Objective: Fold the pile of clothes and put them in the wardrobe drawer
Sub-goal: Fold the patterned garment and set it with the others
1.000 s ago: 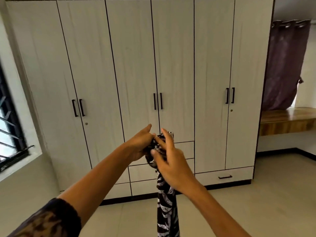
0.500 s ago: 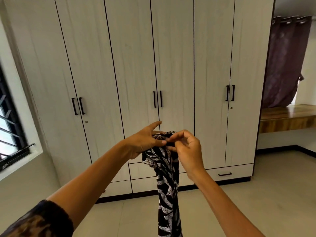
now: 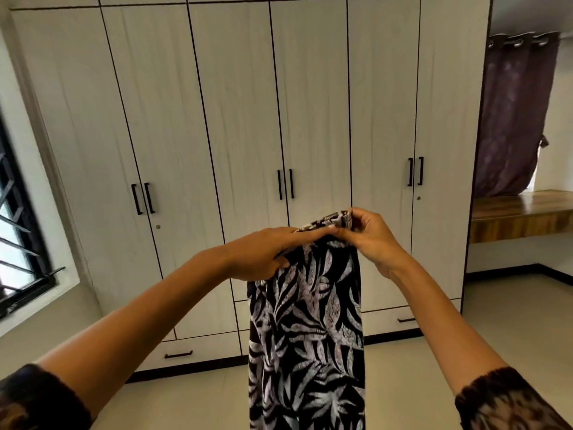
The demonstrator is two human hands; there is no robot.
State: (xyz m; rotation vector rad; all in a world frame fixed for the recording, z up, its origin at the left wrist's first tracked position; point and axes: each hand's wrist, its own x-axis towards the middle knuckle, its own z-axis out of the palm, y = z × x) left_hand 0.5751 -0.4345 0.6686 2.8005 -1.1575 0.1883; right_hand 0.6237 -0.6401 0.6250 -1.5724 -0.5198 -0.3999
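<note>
1. L hand (image 3: 266, 252): fingers nearly straight, laid along the top edge of the garment (image 3: 307, 336), tips pointing right. The thumb presses the cloth from the front and below, so the edge is pinched between thumb and fingers.
2. R hand (image 3: 369, 234): fingers curled, thumb and fingertips pinching the garment's bunched top right corner. L fingertips touch the R hand there.
3. Garment: black w/ white leaf print, held up at about chest height in mid-frame, in front of the wardrobe (image 3: 235, 119). Long axis vertical; it hangs straight down from both hands and runs out of the bottom of the frame. Top edge tilts up slightly toward the R hand.
4. Wardrobe drawers (image 3: 178, 354) sit low behind it, closed.
5. Window (image 3: 15, 228) far left; purple curtain (image 3: 514, 119) and wood shelf (image 3: 521, 212) far right.
</note>
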